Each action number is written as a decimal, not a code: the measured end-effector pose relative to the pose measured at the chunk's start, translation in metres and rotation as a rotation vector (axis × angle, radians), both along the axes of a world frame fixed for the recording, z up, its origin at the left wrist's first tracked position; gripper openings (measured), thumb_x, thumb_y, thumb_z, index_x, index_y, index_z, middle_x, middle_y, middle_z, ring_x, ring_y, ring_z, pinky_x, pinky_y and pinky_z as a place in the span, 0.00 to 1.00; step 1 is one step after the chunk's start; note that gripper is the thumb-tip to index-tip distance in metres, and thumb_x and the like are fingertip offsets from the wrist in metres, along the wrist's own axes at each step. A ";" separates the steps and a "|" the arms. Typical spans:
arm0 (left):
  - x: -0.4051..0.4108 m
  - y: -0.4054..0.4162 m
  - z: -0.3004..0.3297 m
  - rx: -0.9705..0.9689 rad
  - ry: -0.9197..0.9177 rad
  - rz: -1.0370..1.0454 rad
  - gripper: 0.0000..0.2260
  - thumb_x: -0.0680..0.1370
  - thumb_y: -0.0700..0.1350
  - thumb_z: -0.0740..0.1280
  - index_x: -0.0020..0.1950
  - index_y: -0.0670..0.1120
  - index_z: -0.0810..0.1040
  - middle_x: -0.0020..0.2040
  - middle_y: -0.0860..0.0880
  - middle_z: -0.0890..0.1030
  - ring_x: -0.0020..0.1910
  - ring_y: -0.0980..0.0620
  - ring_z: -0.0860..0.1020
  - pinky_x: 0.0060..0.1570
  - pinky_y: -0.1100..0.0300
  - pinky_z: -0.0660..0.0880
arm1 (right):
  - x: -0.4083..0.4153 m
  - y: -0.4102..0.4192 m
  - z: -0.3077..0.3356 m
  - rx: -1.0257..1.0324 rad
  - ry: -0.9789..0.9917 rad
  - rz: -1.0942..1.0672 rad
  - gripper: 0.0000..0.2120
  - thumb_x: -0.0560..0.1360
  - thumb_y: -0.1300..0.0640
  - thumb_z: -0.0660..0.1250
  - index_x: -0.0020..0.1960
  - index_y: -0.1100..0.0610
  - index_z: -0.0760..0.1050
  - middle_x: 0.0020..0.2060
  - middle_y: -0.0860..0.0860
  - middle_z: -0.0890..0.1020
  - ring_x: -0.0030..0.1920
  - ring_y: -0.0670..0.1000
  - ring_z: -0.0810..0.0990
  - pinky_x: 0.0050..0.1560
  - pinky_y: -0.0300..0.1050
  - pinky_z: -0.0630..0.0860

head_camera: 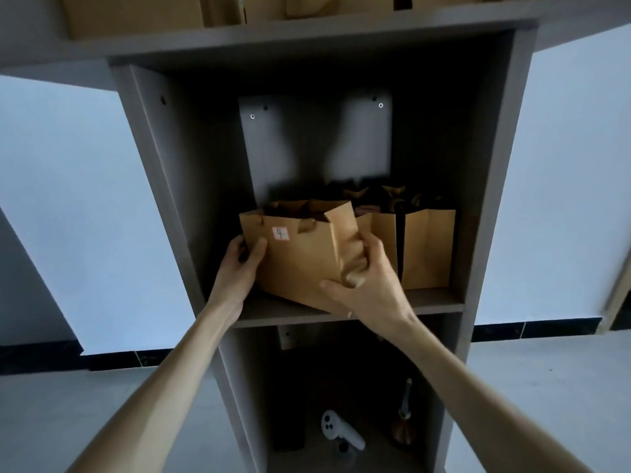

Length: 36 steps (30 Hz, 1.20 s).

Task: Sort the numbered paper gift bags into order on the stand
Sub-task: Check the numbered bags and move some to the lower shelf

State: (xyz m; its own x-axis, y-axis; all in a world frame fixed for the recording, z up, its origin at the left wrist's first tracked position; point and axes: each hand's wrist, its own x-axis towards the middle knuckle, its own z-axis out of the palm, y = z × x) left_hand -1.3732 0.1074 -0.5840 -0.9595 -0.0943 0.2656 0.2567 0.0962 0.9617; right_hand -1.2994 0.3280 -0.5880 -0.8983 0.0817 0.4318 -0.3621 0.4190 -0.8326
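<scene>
A brown paper gift bag (pixel 300 257) with a white label reading 9 stands tilted on the middle shelf of a grey stand (pixel 426 303). My left hand (pixel 240 264) grips its left edge, thumb on the front face. My right hand (pixel 367 285) grips its right side, fingers curled into the crumpled paper near the bottom corner. Two more brown bags (pixel 426 249) stand upright to the right of it, their numbers hidden. Darker bags behind them are hard to make out.
More brown bags (pixel 136 11) stand on the shelf above. The lower compartment holds a white controller (pixel 339 433) and a small bottle-like object (pixel 404 418). White wall panels and a grey floor flank the stand.
</scene>
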 end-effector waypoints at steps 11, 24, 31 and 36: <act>0.011 0.001 -0.016 -0.097 0.025 0.043 0.24 0.75 0.48 0.72 0.68 0.56 0.67 0.67 0.50 0.73 0.65 0.48 0.73 0.61 0.53 0.72 | 0.015 -0.011 -0.011 0.206 -0.127 -0.051 0.59 0.58 0.29 0.75 0.77 0.44 0.44 0.73 0.44 0.61 0.68 0.49 0.67 0.61 0.50 0.71; 0.027 0.027 -0.022 -0.045 -0.062 -0.185 0.10 0.78 0.49 0.68 0.60 0.56 0.78 0.57 0.52 0.81 0.57 0.53 0.79 0.62 0.52 0.74 | 0.013 0.012 -0.034 0.324 0.033 -0.127 0.19 0.73 0.44 0.72 0.56 0.47 0.65 0.50 0.40 0.75 0.47 0.44 0.78 0.48 0.50 0.80; 0.011 0.036 -0.021 -0.042 -0.111 -0.228 0.09 0.81 0.53 0.63 0.59 0.59 0.78 0.59 0.54 0.81 0.61 0.55 0.77 0.67 0.50 0.69 | -0.006 0.008 -0.027 0.496 -0.009 -0.260 0.18 0.73 0.37 0.67 0.48 0.49 0.65 0.42 0.45 0.79 0.43 0.50 0.80 0.43 0.49 0.78; -0.003 0.042 -0.017 -0.033 -0.154 -0.215 0.06 0.81 0.53 0.61 0.55 0.62 0.76 0.60 0.53 0.79 0.62 0.54 0.75 0.69 0.49 0.68 | -0.025 0.007 -0.028 0.500 -0.073 -0.310 0.18 0.73 0.34 0.67 0.46 0.48 0.69 0.39 0.46 0.82 0.42 0.52 0.82 0.44 0.50 0.80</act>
